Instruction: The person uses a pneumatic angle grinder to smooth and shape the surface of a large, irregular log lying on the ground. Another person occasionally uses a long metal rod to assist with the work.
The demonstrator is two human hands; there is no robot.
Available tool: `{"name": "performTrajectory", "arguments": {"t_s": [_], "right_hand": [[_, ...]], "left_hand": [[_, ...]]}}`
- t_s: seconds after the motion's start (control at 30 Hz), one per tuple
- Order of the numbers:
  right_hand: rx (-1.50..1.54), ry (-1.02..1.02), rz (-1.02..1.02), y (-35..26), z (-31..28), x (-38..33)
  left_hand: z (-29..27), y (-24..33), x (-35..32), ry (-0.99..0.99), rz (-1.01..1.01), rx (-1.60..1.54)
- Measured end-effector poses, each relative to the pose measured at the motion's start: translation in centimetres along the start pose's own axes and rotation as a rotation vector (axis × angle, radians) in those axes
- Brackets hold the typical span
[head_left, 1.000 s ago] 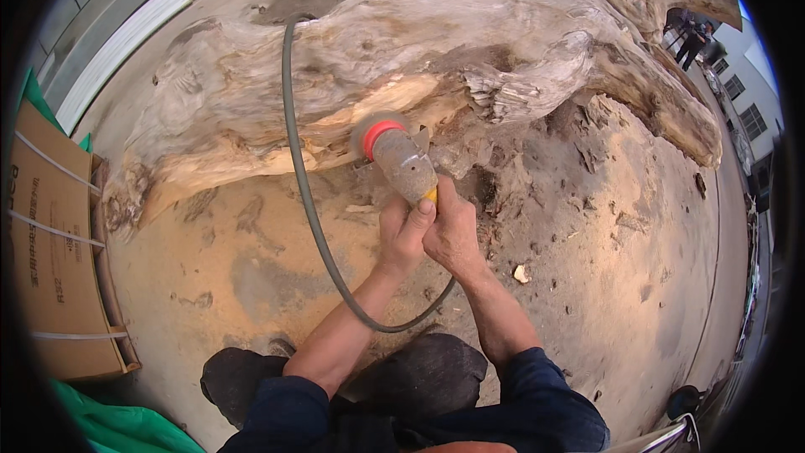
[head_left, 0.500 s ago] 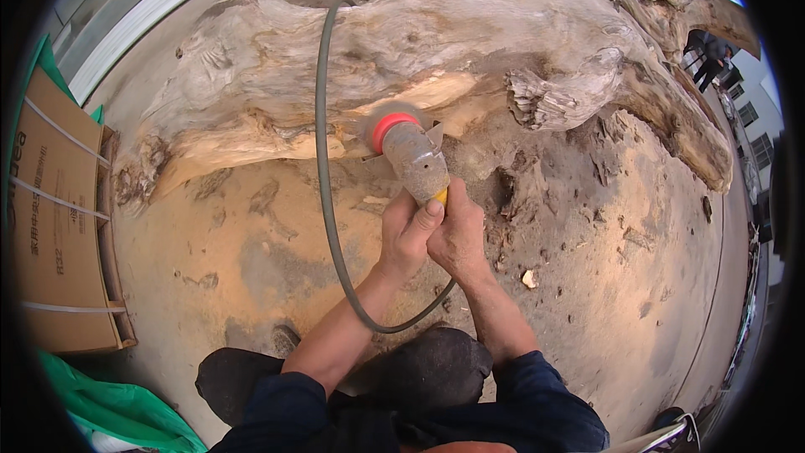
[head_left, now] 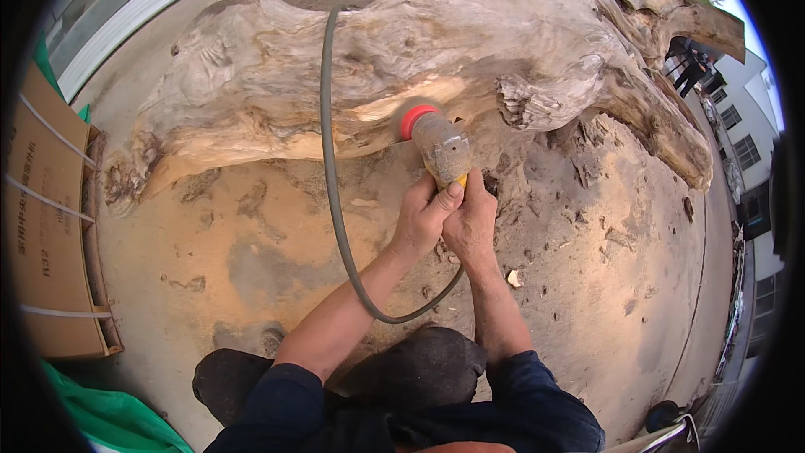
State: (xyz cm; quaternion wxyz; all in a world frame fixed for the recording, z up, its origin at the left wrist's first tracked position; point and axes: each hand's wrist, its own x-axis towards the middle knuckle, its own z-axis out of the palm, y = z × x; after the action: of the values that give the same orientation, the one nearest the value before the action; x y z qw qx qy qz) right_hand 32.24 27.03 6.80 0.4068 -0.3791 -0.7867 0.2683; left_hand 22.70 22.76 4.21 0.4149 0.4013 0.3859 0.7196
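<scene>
Both my hands are closed around the yellow handle end of a dusty angle grinder (head_left: pixel 443 148). My left hand (head_left: pixel 422 215) wraps it from the left with the thumb on top; my right hand (head_left: pixel 471 220) grips it from the right, touching the left. At the grinder's far end, a red disc (head_left: pixel 417 120) looks blurred at its edge and is held at the near side of a large weathered tree trunk (head_left: pixel 277 75). Paler, freshly exposed wood shows beside the disc. The exact contact point is hidden. A grey-green cord (head_left: pixel 329 151) loops over the trunk and past my left forearm.
Sawdust and wood chips lie on the concrete floor (head_left: pixel 277 273). A strapped cardboard box (head_left: pixel 54 235) stands at left, above green sheeting (head_left: pixel 117 411). The trunk's knobbly stub (head_left: pixel 549 94) juts toward me. A person (head_left: pixel 691 71) stands at the far right.
The grinder and both hands have moved right along the trunk, with the tool's body turned slightly. The whole view has shifted a little. My grip stays the same.
</scene>
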Motion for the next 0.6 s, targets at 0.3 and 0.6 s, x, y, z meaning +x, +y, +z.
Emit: {"name": "performTrajectory", "arguments": {"t_s": [0.3, 0.6], "right_hand": [[-0.047, -0.12, -0.128, -1.6, 1.3, -1.0], [0.048, 0.09, 0.09, 1.1, -1.9, 1.5]], "left_hand": [[-0.6, 0.7, -3.2, 0.228, 0.064, 0.035], [2.2, -0.3, 3.0, -0.07, -0.038, 0.177]]}}
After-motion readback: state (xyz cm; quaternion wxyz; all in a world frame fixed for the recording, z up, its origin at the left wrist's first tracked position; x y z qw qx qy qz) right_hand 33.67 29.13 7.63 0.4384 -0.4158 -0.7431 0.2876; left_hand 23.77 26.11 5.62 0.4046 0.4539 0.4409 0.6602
